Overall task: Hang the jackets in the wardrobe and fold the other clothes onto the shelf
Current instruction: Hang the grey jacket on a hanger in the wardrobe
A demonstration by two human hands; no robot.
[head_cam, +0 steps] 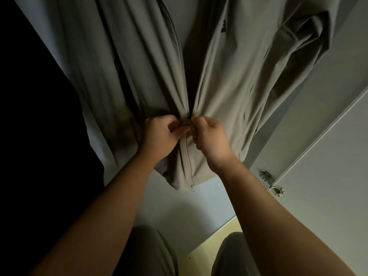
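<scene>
Grey jacket (229,86) is already hanging in the wardrobe, left hand (161,134) and right hand (209,134) pinching its zip (189,124), half closed; folding not showing.

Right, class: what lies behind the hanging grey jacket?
Pale wardrobe panel shows below and beside the jacket; anything directly behind the fabric is covered.

The grey zip-front fabric jacket (229,86) is cut off by the top edge, its collar out of view, the pinching fingers (179,130) of the left hand (161,136) and right hand (212,136) cover the zip's slider, and the small dark chest mark (223,27) is too small to read.
</scene>
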